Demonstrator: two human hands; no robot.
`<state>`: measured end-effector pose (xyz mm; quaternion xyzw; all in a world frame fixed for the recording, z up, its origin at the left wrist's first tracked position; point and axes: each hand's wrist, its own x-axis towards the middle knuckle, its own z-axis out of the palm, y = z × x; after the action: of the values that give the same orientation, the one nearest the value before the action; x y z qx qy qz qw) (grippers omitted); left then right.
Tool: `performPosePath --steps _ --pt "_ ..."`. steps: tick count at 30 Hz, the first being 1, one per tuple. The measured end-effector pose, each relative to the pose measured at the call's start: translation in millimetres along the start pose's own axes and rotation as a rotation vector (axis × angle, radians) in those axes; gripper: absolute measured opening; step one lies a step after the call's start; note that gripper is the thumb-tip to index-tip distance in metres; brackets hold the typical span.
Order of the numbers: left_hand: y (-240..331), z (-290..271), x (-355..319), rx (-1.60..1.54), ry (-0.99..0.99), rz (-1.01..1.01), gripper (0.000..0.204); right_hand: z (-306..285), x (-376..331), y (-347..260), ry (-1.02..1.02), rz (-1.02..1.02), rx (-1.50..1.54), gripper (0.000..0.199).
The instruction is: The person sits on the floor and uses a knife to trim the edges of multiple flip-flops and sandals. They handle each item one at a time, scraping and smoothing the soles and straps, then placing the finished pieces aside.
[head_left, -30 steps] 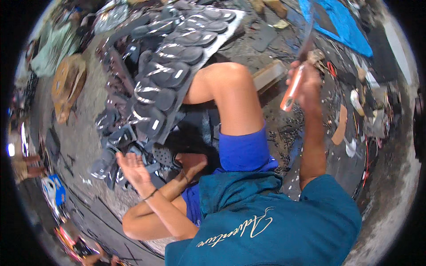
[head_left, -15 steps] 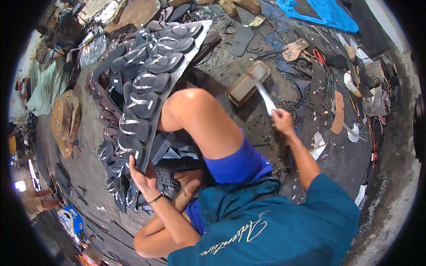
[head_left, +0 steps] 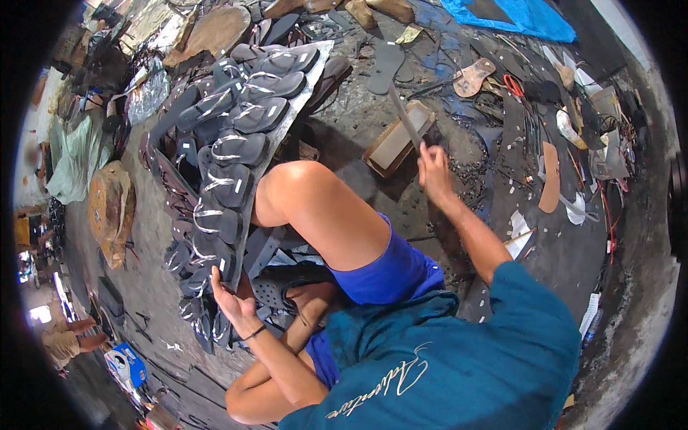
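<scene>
A long pale-edged board (head_left: 293, 115) bearing a row of black sandals (head_left: 240, 146) with shiny straps leans beside my raised knee. My left hand (head_left: 235, 299) grips its near end: one finger lies along the edge by the nearest sandal, and the others are partly hidden behind. My right hand (head_left: 435, 173) is closed around the handle of a long knife (head_left: 406, 118). The narrow blade points away and to the left, over a grey sharpening stone (head_left: 393, 143) in a shallow wooden box on the ground. Whether blade and stone touch I cannot tell.
More dark sandals lie heaped left of the board. A round wooden block (head_left: 109, 208) and a greenish plastic bag (head_left: 80, 161) are farther left. Sole pieces (head_left: 474, 76), red-handled scissors (head_left: 513, 85) and scraps litter the right side. A blue sheet (head_left: 527, 20) lies far back.
My right hand has moved left and slightly away from me, and the knife's blade has swung farther out over the stone. My left hand stays at the board's end.
</scene>
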<state>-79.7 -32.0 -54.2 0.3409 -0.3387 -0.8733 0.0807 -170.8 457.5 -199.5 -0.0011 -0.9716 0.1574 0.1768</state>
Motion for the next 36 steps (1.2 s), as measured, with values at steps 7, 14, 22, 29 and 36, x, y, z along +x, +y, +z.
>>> performPosePath --steps 7,14,22,29,36 --pt "1.6 12.1 -3.1 -0.047 0.153 0.019 0.017 -71.0 -64.3 -74.4 -0.379 0.078 0.578 0.04" --pt "-0.5 13.8 6.5 -0.081 0.052 -0.022 0.018 -4.3 57.6 -18.5 -0.099 0.037 0.009 0.042" --pt "-3.6 -5.2 10.7 -0.134 0.015 -0.06 0.019 -53.6 -57.1 -80.9 -0.459 0.36 0.536 0.04" --pt "-4.5 -9.5 19.3 -0.11 -0.012 -0.06 0.019 -9.7 54.4 -16.7 -0.066 0.13 0.126 0.04" --pt "-3.3 -5.8 15.1 -0.112 -0.025 -0.045 0.019 -6.7 -12.9 -29.2 -0.119 0.023 0.177 0.043"
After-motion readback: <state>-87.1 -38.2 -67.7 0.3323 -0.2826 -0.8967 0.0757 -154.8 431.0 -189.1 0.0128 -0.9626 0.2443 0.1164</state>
